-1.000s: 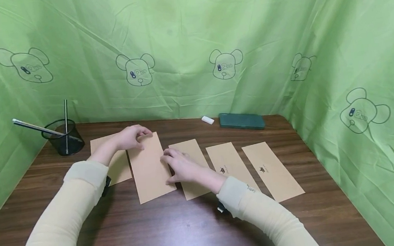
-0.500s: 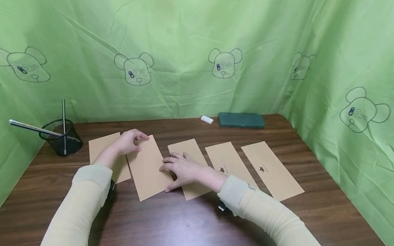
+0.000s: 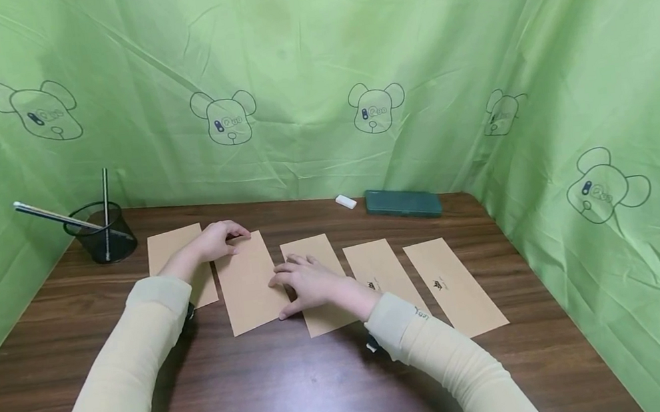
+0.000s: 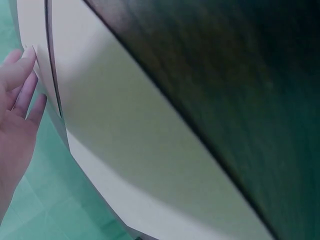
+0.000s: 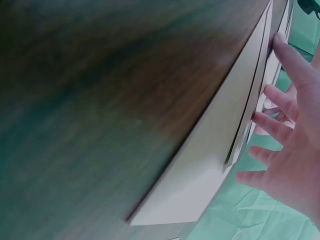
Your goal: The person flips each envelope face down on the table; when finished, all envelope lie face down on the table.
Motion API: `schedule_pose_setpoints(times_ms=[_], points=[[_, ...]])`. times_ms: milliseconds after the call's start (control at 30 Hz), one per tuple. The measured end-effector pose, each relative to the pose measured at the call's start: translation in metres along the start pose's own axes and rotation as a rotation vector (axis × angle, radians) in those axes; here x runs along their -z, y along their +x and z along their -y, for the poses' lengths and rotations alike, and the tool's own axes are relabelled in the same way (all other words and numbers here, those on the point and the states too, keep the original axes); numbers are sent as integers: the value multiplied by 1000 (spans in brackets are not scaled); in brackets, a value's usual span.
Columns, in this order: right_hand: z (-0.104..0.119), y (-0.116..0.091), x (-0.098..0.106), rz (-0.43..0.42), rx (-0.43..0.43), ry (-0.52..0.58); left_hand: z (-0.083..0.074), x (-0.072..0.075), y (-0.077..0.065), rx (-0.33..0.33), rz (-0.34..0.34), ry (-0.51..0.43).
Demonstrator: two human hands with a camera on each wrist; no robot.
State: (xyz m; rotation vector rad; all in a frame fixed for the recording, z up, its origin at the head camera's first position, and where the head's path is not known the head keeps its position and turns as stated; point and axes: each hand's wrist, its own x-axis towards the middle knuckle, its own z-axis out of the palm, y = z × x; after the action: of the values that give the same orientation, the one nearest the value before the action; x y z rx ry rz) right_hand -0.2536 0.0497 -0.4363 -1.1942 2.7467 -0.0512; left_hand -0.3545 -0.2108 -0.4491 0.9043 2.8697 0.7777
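Five is not counted here: several flat kraft-brown paper envelopes lie in a row on the wooden table. My left hand (image 3: 217, 240) touches the far edge of the second envelope (image 3: 249, 285) from the left, thumb and fingers extended. At that envelope's right edge, my right hand (image 3: 309, 283) rests with its fingers spread, reaching across the third envelope (image 3: 330, 319). Under my left wrist lies the leftmost envelope (image 3: 173, 241), partly covered. In the left wrist view its pale surface (image 4: 120, 120) fills the middle. The right wrist view shows straight, separated fingers (image 5: 272, 127).
Two envelopes with a dark crown print, one nearer (image 3: 381, 261) and one at the far right (image 3: 456, 290), continue the row. Behind stand a black mesh pen holder (image 3: 109, 246) with pencils, a white eraser (image 3: 346, 201) and a green case (image 3: 403, 203). Green curtains enclose the table.
The second envelope has come down and shifted slightly left, its far edge nearer to me. My left hand moved down with it, and my right hand's fingers spread wider.
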Motion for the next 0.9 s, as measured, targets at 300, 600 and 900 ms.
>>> schedule_pose_setpoints(times_ms=[300, 600, 900], points=[[-8, -7, 3, -32, 74, 21, -13, 5, 5, -43, 1, 37], [-17, -28, 9, -134, 127, 43, -39, 1, 11, 18, 3, 14], [-32, -57, 4, -216, 128, 53, -71, -13, 13, 76, 9, 54]])
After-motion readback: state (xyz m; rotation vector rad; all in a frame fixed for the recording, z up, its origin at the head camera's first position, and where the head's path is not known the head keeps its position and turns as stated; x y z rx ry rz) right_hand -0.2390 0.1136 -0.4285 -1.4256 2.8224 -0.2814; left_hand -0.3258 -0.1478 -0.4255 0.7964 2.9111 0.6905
